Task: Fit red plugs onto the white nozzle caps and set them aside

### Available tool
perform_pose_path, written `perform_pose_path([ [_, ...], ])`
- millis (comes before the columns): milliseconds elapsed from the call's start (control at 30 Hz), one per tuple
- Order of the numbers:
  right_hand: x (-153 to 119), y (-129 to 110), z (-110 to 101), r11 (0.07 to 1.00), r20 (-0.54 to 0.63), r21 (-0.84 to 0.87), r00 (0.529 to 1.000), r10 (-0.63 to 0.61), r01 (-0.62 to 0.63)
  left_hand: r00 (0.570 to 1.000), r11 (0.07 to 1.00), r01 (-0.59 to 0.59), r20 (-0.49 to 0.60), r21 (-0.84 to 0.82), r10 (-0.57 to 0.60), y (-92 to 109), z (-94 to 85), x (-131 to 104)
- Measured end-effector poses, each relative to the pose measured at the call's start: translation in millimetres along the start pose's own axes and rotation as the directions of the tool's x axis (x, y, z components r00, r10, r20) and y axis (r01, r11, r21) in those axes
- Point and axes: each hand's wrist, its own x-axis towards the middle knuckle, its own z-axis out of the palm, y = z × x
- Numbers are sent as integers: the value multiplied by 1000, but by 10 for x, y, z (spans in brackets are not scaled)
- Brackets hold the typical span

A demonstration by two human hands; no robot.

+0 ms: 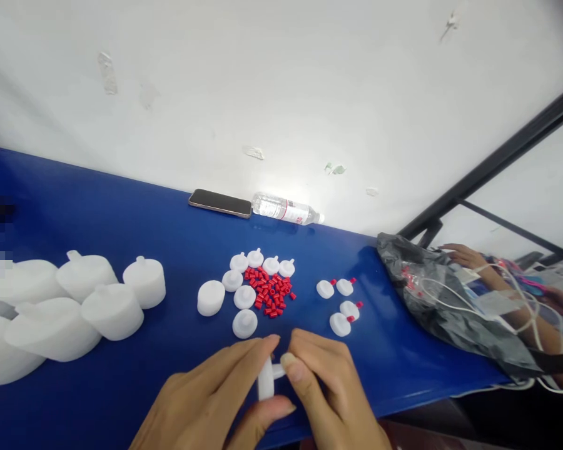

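Close to the table's front edge, my left hand (216, 390) pinches a round white cap (265, 380) turned on its side, its thin stem (278, 371) pointing right. My right hand (326, 390) is closed with thumb and fingers at the stem's tip; whatever sits between them is hidden. Just beyond my hands lies a pile of small red sleeves (268, 290). White stemmed caps (244, 297) curve around the pile's left and far sides. To the right are more white caps (340, 324), each with a red sleeve (351, 319) on its stem.
Stacks of white caps (112, 312) fill the left, and a shorter stack (211, 298) stands nearer the middle. A phone (220, 203) and a plastic bottle (286, 209) lie by the wall. On the right are a grey bag (450, 319) and another person's hand (466, 257).
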Motion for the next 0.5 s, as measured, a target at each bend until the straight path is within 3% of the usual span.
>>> perform_pose_path([
  [100,100,76,-152,996,2,-70,999,-47,47,993,999,51,104,1,-51,34,-14,141],
  [233,303,262,-382,965,-24,-260,999,-30,23,984,993,118,135,10,-118,73,-22,179],
  [300,389,372,-445,934,-26,-356,1000,13,-22,981,992,126,152,-6,-124,73,-23,163],
  [500,590,523,-459,742,165,-668,960,227,-61,974,996,93,208,3,-92,26,3,166],
])
